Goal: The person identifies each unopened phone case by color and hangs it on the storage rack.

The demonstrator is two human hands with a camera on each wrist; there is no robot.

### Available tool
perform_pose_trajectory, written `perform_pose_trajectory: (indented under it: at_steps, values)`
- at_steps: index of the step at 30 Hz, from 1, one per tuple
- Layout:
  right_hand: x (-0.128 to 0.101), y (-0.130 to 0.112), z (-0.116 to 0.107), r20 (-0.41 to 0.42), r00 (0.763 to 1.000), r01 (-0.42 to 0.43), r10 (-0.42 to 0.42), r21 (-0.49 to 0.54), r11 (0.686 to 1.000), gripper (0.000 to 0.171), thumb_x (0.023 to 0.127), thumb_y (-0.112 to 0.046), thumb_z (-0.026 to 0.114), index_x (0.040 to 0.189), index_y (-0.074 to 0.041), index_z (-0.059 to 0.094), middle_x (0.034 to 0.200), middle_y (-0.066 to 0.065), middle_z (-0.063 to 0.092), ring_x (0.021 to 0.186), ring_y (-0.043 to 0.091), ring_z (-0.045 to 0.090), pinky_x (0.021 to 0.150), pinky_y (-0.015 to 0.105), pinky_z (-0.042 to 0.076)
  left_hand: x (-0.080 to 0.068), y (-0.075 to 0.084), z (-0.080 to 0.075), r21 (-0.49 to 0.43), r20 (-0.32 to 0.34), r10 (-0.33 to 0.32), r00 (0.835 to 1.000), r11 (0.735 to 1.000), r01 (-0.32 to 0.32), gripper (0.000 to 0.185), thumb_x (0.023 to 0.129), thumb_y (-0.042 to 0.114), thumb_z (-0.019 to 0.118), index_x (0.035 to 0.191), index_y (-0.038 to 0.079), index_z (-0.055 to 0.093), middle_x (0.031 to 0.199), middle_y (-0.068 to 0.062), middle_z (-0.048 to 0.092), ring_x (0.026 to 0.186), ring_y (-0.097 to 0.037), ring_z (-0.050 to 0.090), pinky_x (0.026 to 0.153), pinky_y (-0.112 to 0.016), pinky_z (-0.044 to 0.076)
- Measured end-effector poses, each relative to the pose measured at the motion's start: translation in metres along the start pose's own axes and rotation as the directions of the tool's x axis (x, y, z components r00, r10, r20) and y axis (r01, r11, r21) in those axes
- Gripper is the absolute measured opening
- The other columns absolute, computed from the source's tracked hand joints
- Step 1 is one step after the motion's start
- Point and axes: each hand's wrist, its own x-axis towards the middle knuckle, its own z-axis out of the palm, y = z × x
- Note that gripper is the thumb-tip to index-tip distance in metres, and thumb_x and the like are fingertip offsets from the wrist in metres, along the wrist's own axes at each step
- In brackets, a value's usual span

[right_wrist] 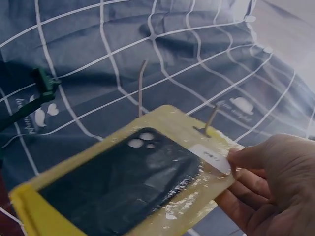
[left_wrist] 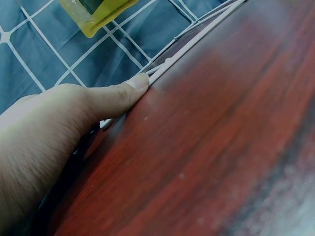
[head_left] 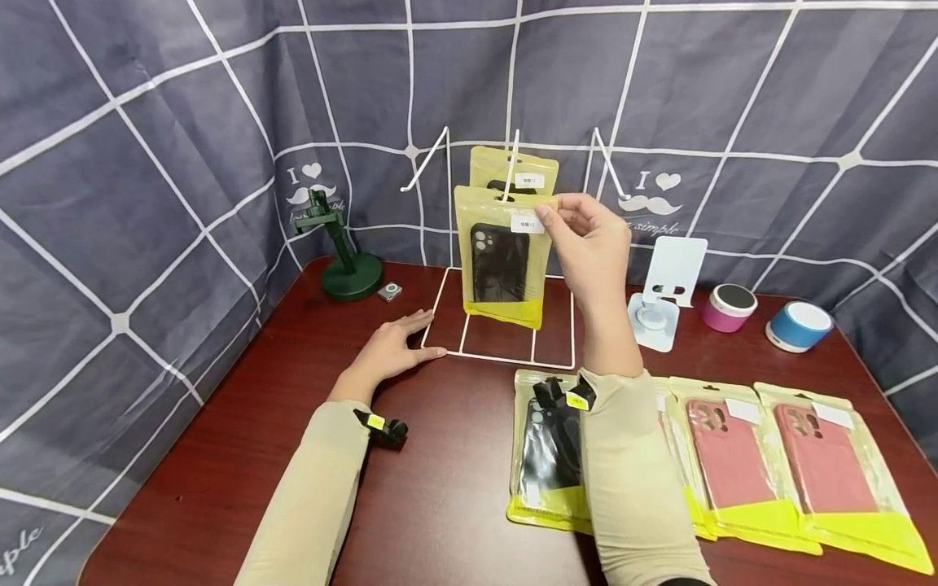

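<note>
A: What does the right hand [head_left: 586, 244] do?
B: It pinches the top corner of the black phone case packet [head_left: 501, 259] hanging on the white wire rack [head_left: 498, 356]; a second packet behind is mostly hidden.
A: And the left hand [head_left: 392, 350]?
B: It lies flat on the table [head_left: 440, 488], fingers together, thumb touching the rack base.

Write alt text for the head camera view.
A person's right hand pinches the top of a yellow packaged black phone case hanging on a white wire rack, while the left hand rests flat on the rack's base. More packaged cases lie on the dark red table.
</note>
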Motion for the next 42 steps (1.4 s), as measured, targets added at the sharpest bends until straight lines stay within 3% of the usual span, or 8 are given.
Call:
perform_pose_trajectory:
  at_steps: [3, 6, 10, 14, 25, 42]
  values:
    - [0.002, 0.010, 0.004, 0.021, 0.999, -0.027, 0.026, 0.071, 0.997, 0.023, 0.086, -0.016, 0.082, 0.103, -0.004, 0.073, 0.084, 0.002, 0.074, 0.075, 0.011, 0.068, 0.069, 0.023, 0.051, -0.001, -0.001, 0.001, -0.009, -0.006, 0.006, 1.000, 1.000, -0.006, 0.091, 0.081, 0.076, 0.063, 0.154, 0.024, 0.045, 0.158, -0.002, 0.041, 0.146, -0.023, 0.036, 0.116, -0.051, 0.032]
    - [0.001, 0.025, 0.006, 0.118, 0.988, -0.110, 0.099, 0.094, 0.989, 0.030, 0.086, -0.015, 0.082, 0.112, -0.004, 0.071, 0.096, 0.008, 0.076, 0.082, 0.012, 0.070, 0.074, 0.025, 0.055, -0.003, -0.003, 0.003, -0.015, -0.008, 0.006, 1.000, 1.000, -0.006, 0.092, 0.081, 0.078, 0.062, 0.154, 0.024, 0.045, 0.158, -0.002, 0.041, 0.146, -0.023, 0.035, 0.116, -0.052, 0.031]
    - [0.000, 0.049, 0.007, 0.262, 0.939, -0.226, 0.222, -0.014, 0.974, 0.035, 0.086, -0.018, 0.082, 0.116, -0.003, 0.072, 0.105, 0.013, 0.075, 0.086, 0.012, 0.071, 0.077, 0.028, 0.057, -0.006, -0.004, 0.006, -0.008, 0.002, -0.012, 1.000, 1.000, 0.012, 0.094, 0.079, 0.082, 0.059, 0.154, 0.026, 0.045, 0.158, -0.001, 0.041, 0.146, -0.023, 0.036, 0.116, -0.051, 0.032]
    - [-0.001, 0.066, 0.007, 0.311, 0.912, -0.258, 0.269, -0.076, 0.963, 0.035, 0.087, -0.018, 0.081, 0.117, -0.002, 0.073, 0.105, 0.016, 0.075, 0.085, 0.013, 0.071, 0.077, 0.027, 0.055, -0.006, -0.004, 0.006, -0.008, -0.002, -0.004, 1.000, 1.000, 0.004, 0.094, 0.080, 0.081, 0.059, 0.153, 0.025, 0.045, 0.157, -0.002, 0.042, 0.146, -0.023, 0.036, 0.116, -0.052, 0.032]
    - [0.001, 0.079, 0.013, 0.117, 0.965, -0.209, 0.234, -0.191, 0.959, 0.033, 0.086, -0.033, 0.081, 0.108, -0.010, 0.077, 0.100, 0.008, 0.077, 0.087, 0.014, 0.072, 0.070, 0.025, 0.053, -0.002, -0.001, 0.001, 0.005, 0.005, 0.009, 1.000, 1.000, -0.009, 0.091, 0.082, 0.077, 0.061, 0.154, 0.023, 0.045, 0.158, -0.002, 0.041, 0.147, -0.024, 0.035, 0.116, -0.051, 0.032]
    - [0.002, 0.079, 0.014, 0.073, 0.974, -0.199, 0.213, -0.165, 0.966, 0.030, 0.086, -0.031, 0.081, 0.104, -0.007, 0.076, 0.099, 0.007, 0.077, 0.084, 0.012, 0.070, 0.069, 0.025, 0.051, -0.002, 0.002, 0.001, -0.002, -0.005, -0.008, 1.000, 1.000, 0.008, 0.087, 0.083, 0.072, 0.066, 0.153, 0.024, 0.046, 0.157, -0.003, 0.042, 0.146, -0.023, 0.036, 0.116, -0.050, 0.032]
